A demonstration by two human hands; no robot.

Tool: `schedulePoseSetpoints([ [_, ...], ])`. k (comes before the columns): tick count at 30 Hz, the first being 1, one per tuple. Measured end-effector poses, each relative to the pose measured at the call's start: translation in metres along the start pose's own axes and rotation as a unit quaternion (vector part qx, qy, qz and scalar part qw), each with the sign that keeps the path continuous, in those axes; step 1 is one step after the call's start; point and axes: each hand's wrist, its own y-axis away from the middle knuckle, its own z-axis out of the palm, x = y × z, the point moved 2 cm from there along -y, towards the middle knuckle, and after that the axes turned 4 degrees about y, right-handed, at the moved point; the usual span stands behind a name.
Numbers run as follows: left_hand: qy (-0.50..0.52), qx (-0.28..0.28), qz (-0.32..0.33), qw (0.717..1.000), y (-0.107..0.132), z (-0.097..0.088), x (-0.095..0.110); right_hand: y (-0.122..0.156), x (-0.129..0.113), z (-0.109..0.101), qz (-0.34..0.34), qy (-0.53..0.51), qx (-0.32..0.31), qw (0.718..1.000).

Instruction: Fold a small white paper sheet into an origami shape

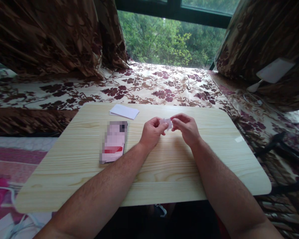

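A small folded piece of white paper (166, 123) with pointed corners is held above the middle of the wooden table. My left hand (151, 132) is closed on it, its thumb lying across the near face. My right hand (186, 127) is pinched at the paper's right edge, thumb and index finger close together. Whether the right fingertips grip the paper or only touch it is hard to make out. A stack of white paper (124, 111) lies near the far edge, left of my hands. Closer to me is a pixelated phone-like object (114, 141) with a red band.
The light wooden table (89, 186) has rounded corners. A small pale scrap (238, 138) lies near its right edge. Beyond is a ledge with floral cloth (164, 83), carrying a white lamp (275, 70) at the right. Cables (32, 219) and papers are at lower left.
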Motion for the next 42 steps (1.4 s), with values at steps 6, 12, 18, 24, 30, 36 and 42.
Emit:
schedulePoseSetpoints([
  [6,0.001,-0.022,0.012,1.000,0.004,0.003,0.005,-0.001,-0.001,-0.003,-0.042,0.038,0.010,0.998],
  [12,0.131,-0.032,-0.077,0.988,0.001,0.002,0.005,0.002,-0.008,-0.005,-0.054,0.023,0.012,0.998],
  [18,0.156,-0.071,-0.137,0.976,-0.002,0.001,0.005,0.001,-0.006,-0.001,-0.081,-0.004,-0.027,0.996],
  [24,0.137,-0.051,-0.115,0.983,0.000,0.004,0.004,-0.003,0.000,-0.001,-0.086,-0.030,-0.026,0.996],
  [30,0.060,0.026,-0.038,0.997,-0.001,0.000,-0.001,-0.004,0.002,-0.006,-0.025,-0.005,0.005,1.000],
  [36,0.056,0.036,-0.038,0.997,-0.001,0.001,0.001,-0.003,0.002,-0.003,-0.023,0.065,0.022,0.997],
  [42,0.103,0.003,-0.104,0.989,-0.001,0.003,0.000,-0.004,0.005,-0.004,0.022,0.067,0.037,0.997],
])
